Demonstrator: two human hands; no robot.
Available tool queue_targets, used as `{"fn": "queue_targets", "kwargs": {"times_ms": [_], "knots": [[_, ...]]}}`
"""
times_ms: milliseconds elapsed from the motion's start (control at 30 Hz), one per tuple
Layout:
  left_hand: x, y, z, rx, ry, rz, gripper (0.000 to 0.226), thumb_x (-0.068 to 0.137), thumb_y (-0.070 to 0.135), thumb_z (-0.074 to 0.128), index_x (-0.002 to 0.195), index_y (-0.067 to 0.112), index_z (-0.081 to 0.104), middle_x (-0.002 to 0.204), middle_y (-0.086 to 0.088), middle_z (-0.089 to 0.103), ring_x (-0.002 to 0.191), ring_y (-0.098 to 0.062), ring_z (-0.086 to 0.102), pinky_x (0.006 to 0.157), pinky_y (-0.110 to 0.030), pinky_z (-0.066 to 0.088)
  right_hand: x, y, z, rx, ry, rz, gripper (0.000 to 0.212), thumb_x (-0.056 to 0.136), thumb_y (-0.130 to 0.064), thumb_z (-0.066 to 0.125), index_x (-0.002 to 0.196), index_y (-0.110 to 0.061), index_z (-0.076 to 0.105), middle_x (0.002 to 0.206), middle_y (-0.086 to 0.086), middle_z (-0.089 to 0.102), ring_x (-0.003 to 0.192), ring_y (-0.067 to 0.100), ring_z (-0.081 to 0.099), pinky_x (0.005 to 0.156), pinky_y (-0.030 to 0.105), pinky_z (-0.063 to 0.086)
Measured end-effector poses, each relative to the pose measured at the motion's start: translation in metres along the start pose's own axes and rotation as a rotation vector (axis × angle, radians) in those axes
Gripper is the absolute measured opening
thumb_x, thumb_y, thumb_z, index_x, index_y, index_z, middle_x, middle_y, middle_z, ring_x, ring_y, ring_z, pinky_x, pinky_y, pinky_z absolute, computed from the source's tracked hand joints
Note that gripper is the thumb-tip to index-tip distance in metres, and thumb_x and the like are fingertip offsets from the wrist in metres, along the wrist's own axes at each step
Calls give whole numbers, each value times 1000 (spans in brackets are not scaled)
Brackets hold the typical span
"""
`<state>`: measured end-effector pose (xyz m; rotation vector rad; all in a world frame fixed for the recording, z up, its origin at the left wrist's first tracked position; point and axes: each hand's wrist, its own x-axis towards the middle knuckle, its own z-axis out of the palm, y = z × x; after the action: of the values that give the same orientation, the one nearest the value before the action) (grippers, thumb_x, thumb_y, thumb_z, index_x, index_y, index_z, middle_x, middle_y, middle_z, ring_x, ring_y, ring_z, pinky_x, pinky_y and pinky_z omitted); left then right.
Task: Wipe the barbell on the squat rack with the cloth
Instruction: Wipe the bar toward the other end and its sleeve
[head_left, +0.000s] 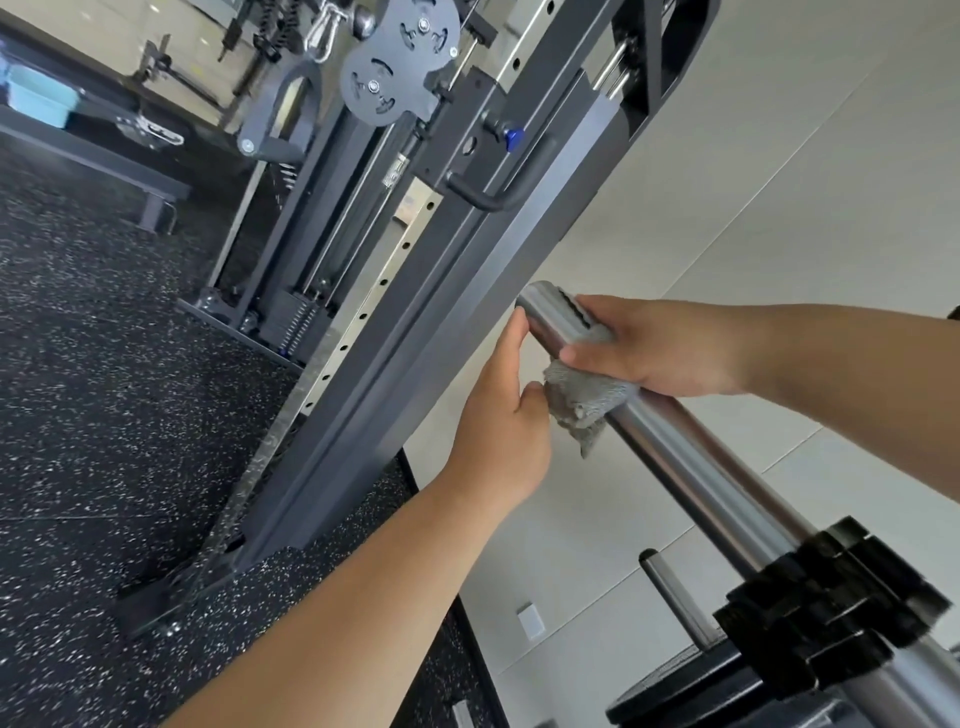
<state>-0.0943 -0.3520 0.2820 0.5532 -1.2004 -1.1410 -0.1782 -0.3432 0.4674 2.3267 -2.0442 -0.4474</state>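
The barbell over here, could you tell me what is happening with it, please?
A person is wiping the barbell with a grey cloth. The right hand grips the cloth wrapped round the barbell near its free end. The left hand sits at the tip, one finger along the metal and the thumb against the cloth; whether it pinches the cloth is unclear. A black collar and a plate sit further down, and the rack stands behind.

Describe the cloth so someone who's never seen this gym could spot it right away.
Follow the shiny steel barbell up from its black collar toward the free end. There the right hand grips the cloth against the bar, the left hand close beside it. It is the only fuzzy, crumpled grey thing among smooth metal.
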Motion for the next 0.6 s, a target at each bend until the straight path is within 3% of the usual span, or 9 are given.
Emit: {"fn": "queue_targets", "kwargs": {"times_ms": [133,200,267,333,400,500,600], "knots": [[1,2,-4,23,13,-6,83,106,2,38,162,50,-1,164,24,31,148,0,36,118,-30,34,26,-15,-1,-78,118,59,36,101,-55,52,115,-23,60,108,-2,69,102,21,64,95,39,50],[0,3,-3,15,40,10,86,106,2,38,160,53,-6,165,26,27,147,-6,39,117,-38,39,44,-21,-1,-30,182,70,46,99,-57,53,129,-23,60,124,-3,67,115,22,62,104,40,47],[-1,5,0,26,33,2,87,105,2,38,160,52,-7,165,30,23,145,-1,38,116,-35,40,52,-20,2,71,185,57,57,92,-63,58,134,-25,60,129,-5,67,119,20,62,109,41,46],[-3,3,2,29,8,-15,84,106,3,38,161,49,-6,166,30,20,144,11,29,114,-20,34,43,-10,3,225,134,63,54,83,-66,63,117,-24,67,111,-4,74,105,18,69,102,42,52],[-4,1,1,12,-3,-24,83,106,3,39,163,46,-3,168,27,17,146,15,20,112,-13,23,24,-2,4,274,33,69,42,92,-57,66,104,-16,67,96,-1,73,89,17,68,89,36,54],[-5,3,-3,17,-5,-35,85,102,-1,39,164,41,-1,169,26,13,151,11,11,115,-16,15,8,0,2,66,-13,90,46,97,-57,59,96,-11,65,85,4,66,76,20,59,74,36,47],[-4,5,-7,21,8,-41,83,100,0,38,165,40,5,169,24,14,153,5,13,118,-21,16,22,-15,0,52,73,148,51,90,-63,63,94,-12,66,86,2,67,79,22,62,75,35,48]]}}
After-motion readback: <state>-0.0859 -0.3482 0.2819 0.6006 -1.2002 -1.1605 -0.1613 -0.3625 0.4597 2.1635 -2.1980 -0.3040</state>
